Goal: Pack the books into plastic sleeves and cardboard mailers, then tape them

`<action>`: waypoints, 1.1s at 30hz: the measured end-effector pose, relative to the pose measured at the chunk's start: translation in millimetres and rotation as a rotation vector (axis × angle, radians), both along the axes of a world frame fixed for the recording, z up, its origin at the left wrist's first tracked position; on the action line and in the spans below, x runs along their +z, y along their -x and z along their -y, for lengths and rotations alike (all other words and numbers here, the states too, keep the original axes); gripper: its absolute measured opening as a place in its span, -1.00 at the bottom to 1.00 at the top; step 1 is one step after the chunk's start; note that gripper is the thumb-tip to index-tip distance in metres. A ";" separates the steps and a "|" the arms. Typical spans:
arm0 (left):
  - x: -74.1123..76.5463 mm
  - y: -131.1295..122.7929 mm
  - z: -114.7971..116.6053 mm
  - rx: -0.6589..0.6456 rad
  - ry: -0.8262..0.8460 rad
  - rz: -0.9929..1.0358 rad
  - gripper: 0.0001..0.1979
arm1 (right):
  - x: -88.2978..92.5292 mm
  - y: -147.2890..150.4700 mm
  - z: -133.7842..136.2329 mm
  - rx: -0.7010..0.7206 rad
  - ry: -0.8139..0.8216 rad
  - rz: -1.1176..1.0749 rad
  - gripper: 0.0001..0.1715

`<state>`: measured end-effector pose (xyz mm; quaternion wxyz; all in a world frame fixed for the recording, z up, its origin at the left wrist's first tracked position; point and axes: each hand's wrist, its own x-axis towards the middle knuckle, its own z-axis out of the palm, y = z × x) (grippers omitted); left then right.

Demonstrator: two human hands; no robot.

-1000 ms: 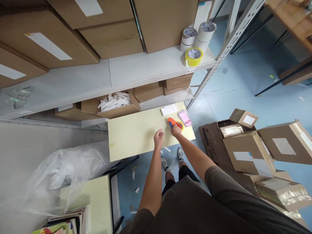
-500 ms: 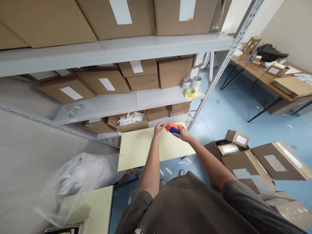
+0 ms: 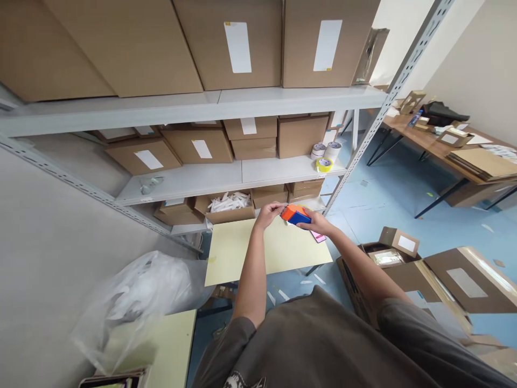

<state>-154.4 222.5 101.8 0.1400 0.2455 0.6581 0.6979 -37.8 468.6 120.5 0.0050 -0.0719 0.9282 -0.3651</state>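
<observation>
While both forearms stretch forward over the pale yellow table (image 3: 242, 253), the right hand (image 3: 320, 222) clasps an orange-and-blue tape dispenser (image 3: 296, 215) above the table's far edge. Its long axis runs left to right, with the orange end toward the left hand (image 3: 269, 213). That hand's fingers curl at the orange end, but whether they grip it I cannot tell. Beyond, tape rolls (image 3: 326, 156) sit on a shelf (image 3: 226, 175).

The room is bright with soft, even light, so shadows are weak; only the space under the shelf boards (image 3: 202, 108) is a little darker. The wide lens bends the shelf post (image 3: 386, 102) and stretches the edges. The plastic bag (image 3: 137, 302) looks blurred, while the tape dispenser (image 3: 294, 215) in the centre is fairly sharp.
</observation>
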 end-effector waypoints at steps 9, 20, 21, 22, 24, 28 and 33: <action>13.8 -26.4 33.1 0.307 0.103 -0.267 -0.67 | 7.8 -8.7 38.9 -0.031 0.116 -0.014 -0.37; 18.7 -33.1 22.6 0.707 0.185 -0.602 -0.66 | 25.3 4.0 35.7 0.031 0.184 -0.015 -0.39; 18.6 -29.7 19.8 0.714 0.190 -0.618 -0.66 | 26.6 8.6 31.5 0.048 0.182 -0.014 -0.39; 18.5 -26.1 16.3 0.722 0.196 -0.633 -0.65 | 27.9 13.9 27.0 0.067 0.179 -0.013 -0.39; 18.8 -18.9 6.6 0.777 0.206 -0.660 -0.64 | 30.3 26.4 18.2 0.102 0.159 -0.023 -0.39; 22.7 -1.9 -15.3 0.984 0.205 -0.609 -0.61 | 34.7 56.3 1.0 0.139 0.063 -0.078 -0.42; 41.7 30.9 -20.3 0.854 0.244 -0.437 -0.64 | 32.4 91.2 -28.8 0.120 -0.045 -0.108 -0.49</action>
